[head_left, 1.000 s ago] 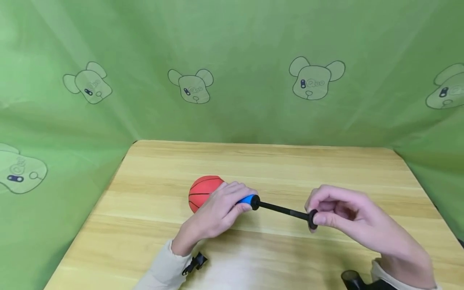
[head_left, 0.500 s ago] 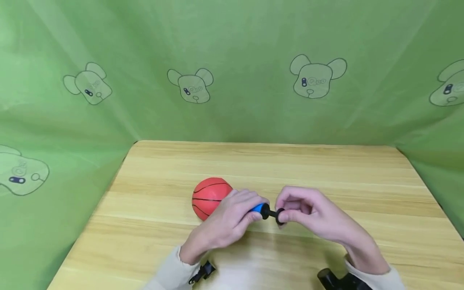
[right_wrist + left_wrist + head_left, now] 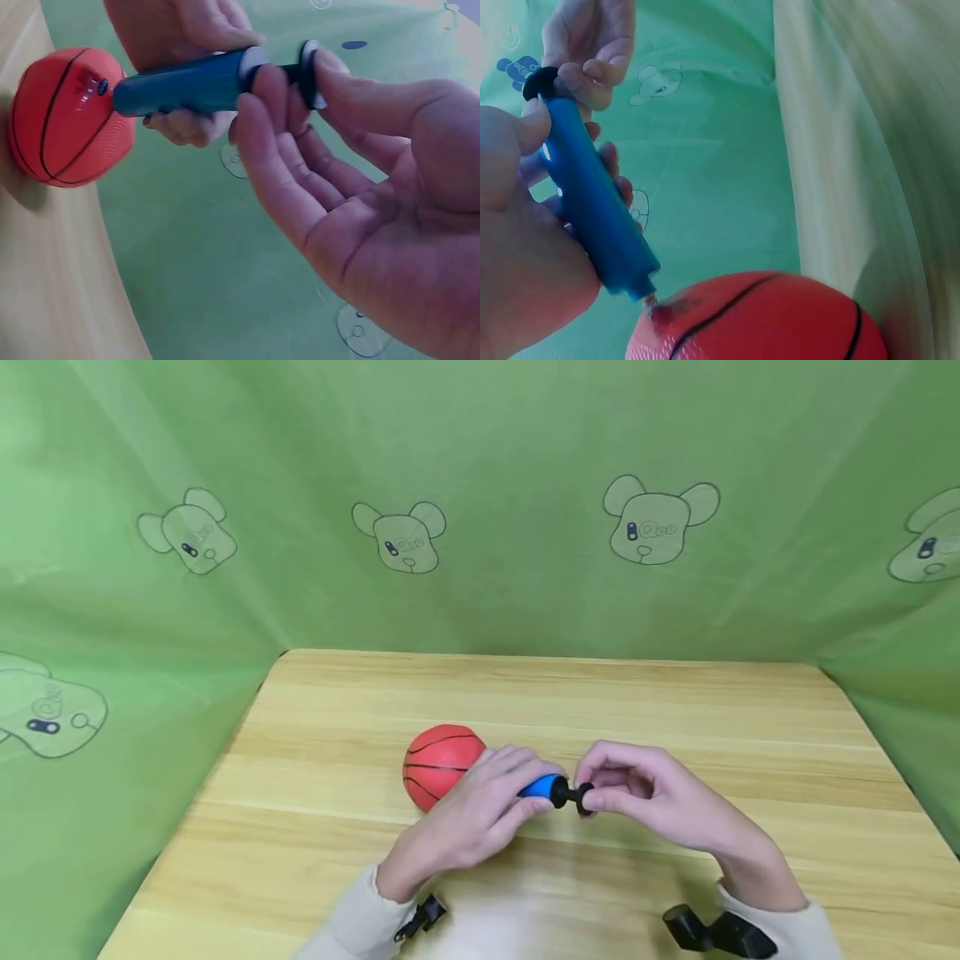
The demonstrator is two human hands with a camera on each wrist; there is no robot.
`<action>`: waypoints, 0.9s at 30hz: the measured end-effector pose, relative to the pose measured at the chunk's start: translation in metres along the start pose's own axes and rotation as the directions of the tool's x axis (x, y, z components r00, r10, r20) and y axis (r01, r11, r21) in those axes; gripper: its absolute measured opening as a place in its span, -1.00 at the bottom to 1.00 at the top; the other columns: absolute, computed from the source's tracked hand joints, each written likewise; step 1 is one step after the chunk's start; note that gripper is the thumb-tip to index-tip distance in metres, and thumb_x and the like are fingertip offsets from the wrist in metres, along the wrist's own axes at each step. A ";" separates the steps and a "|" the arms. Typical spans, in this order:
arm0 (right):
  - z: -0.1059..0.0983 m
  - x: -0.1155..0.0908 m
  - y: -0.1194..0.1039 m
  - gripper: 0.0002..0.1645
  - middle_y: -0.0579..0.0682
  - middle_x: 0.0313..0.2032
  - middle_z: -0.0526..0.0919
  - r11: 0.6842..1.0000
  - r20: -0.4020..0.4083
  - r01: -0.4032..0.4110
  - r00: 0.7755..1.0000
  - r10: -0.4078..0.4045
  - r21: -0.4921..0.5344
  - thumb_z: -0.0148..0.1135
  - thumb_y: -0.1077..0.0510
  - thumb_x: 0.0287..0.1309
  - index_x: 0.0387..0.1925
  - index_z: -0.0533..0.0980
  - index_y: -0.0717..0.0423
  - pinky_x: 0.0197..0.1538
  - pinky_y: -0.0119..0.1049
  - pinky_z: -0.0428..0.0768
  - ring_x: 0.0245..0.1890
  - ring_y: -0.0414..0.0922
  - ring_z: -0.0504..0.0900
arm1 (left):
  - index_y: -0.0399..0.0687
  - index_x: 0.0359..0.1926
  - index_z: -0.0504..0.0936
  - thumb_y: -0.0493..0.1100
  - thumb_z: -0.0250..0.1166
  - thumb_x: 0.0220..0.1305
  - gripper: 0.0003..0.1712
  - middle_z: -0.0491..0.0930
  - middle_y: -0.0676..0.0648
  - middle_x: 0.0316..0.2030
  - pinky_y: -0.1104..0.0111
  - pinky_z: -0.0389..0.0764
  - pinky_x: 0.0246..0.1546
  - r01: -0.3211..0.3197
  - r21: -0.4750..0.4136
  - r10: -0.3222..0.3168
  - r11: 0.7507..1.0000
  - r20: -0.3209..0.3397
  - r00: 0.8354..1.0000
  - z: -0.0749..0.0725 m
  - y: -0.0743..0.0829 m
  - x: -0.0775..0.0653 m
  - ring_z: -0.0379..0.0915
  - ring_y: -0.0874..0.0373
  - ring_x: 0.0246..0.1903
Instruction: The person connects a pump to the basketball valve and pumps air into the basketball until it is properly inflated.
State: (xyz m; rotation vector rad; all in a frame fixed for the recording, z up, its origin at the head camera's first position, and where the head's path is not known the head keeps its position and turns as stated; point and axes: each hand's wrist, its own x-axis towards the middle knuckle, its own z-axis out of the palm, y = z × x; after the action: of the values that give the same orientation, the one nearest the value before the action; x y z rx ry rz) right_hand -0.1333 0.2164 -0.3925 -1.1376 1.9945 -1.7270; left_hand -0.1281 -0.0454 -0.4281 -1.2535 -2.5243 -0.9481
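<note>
A blue hand pump (image 3: 604, 202) points at a small red basketball (image 3: 442, 764), its metal needle (image 3: 649, 301) entering the ball's surface in the left wrist view. My left hand (image 3: 480, 814) grips the pump's barrel, fingers over the top and thumb along the near side. With thumb and fingers my right hand (image 3: 652, 793) pinches the black pump handle (image 3: 585, 799) at the other end. Only a short length of black rod shows between handle and barrel. In the right wrist view the barrel's tip (image 3: 120, 100) meets the ball beside a dark mark.
The ball rests on a light wooden table (image 3: 562, 693). Green cloth (image 3: 510, 593) printed with bear heads hangs behind and at the sides. Black wrist devices (image 3: 720, 933) show near both cream sleeves (image 3: 360, 914).
My right hand has pushed the handle left, so the long rod has slid mostly into the barrel. The ball, pump and left hand have shifted slightly right.
</note>
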 end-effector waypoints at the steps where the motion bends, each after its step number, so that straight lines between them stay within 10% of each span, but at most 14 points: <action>1: -0.002 -0.002 -0.001 -0.68 0.08 -0.22 0.64 1.000 -0.002 0.005 1.000 -0.005 -0.019 0.20 0.54 0.28 -0.12 0.56 0.10 -0.16 -0.23 0.69 -0.20 -0.05 0.74 | 0.11 0.28 0.51 0.16 0.04 0.59 -0.57 0.52 0.12 0.05 0.27 0.35 0.15 0.016 0.025 -0.016 1.000 0.004 1.000 -0.002 -0.002 0.000 0.36 0.24 0.09; 6: -0.017 -0.012 0.003 -0.65 0.07 -0.11 0.62 0.998 0.019 0.026 1.000 -0.025 -0.061 0.17 0.56 0.28 -0.10 0.54 0.11 -0.12 -0.28 0.64 -0.12 -0.08 0.67 | 0.17 0.42 0.43 0.32 0.40 0.25 -0.20 0.40 -0.01 0.29 0.04 0.24 0.33 0.168 0.189 -0.170 0.968 -0.005 0.985 -0.024 -0.028 -0.009 0.29 0.03 0.29; 11: -0.036 -0.019 0.010 -0.72 0.11 0.05 0.59 0.995 0.031 -0.054 0.998 0.056 -0.082 0.12 0.50 0.37 -0.08 0.51 0.10 -0.06 -0.22 0.67 -0.03 -0.03 0.66 | 0.27 0.41 0.43 0.26 0.64 -0.07 0.00 0.29 -0.10 0.41 -0.08 0.29 0.26 0.305 0.173 -0.316 0.937 0.040 0.948 -0.032 -0.051 -0.022 0.23 -0.12 0.35; 17: -0.048 -0.024 0.018 -0.83 0.28 0.17 0.50 0.988 0.053 -0.135 0.990 0.131 0.081 -0.06 0.47 0.49 -0.02 0.40 0.28 -0.04 0.02 0.69 -0.10 0.19 0.73 | 0.32 0.38 0.45 0.27 0.61 -0.04 -0.06 0.30 -0.10 0.38 -0.07 0.49 0.04 0.315 0.140 -0.326 0.939 0.063 0.943 -0.019 -0.055 -0.019 0.23 -0.08 0.29; 27: -0.047 -0.025 0.017 -0.78 0.31 0.07 0.58 0.982 0.024 -0.177 0.984 0.176 0.072 -0.03 0.40 0.52 0.07 0.47 0.32 -0.11 0.08 0.69 -0.13 0.16 0.74 | 0.27 0.33 0.49 0.29 0.56 0.05 -0.16 0.32 -0.11 0.33 0.00 0.55 -0.01 0.312 0.193 -0.323 0.930 0.029 0.946 -0.011 -0.054 -0.018 0.23 -0.07 0.25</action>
State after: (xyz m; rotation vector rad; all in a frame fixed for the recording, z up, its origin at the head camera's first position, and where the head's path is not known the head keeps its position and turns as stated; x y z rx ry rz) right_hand -0.1541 0.2676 -0.4030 -0.9187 1.9398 -1.6791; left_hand -0.1594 -0.0883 -0.4521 -0.8482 -2.8433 -0.7153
